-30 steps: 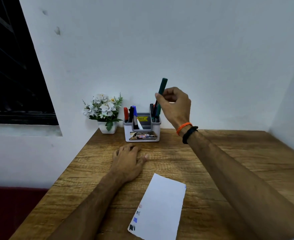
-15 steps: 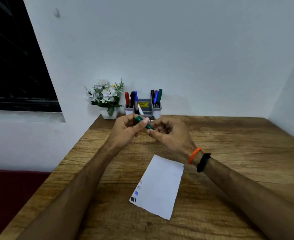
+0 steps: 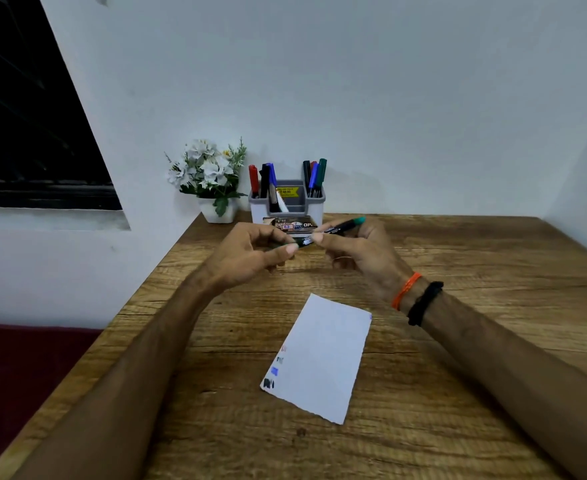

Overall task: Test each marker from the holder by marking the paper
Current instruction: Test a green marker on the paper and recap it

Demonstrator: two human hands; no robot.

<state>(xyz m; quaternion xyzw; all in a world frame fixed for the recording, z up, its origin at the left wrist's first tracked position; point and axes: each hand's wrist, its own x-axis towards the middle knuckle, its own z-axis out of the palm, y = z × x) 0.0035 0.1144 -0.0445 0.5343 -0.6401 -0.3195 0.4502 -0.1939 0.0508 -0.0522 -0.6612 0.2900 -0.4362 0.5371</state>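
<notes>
Gripping one green marker (image 3: 333,230) between them, both hands hover just in front of the holder (image 3: 286,206), above the tabletop (image 3: 458,375). Left hand (image 3: 250,254): fingers pinch the marker's near end. Right hand (image 3: 361,251): fingers curl round the barrel, green tip pointing right. Remaining markers stand upright in the holder's two side compartments. The paper (image 3: 323,358) lies flat, nearer the person than the holder, with colour marks along its left edge. A flower pot (image 3: 217,209) stands just left of the holder.

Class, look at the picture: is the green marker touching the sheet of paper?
Apart. The head view shows the green marker held in both hands above the table, with bare wood between it and the paper.
</notes>
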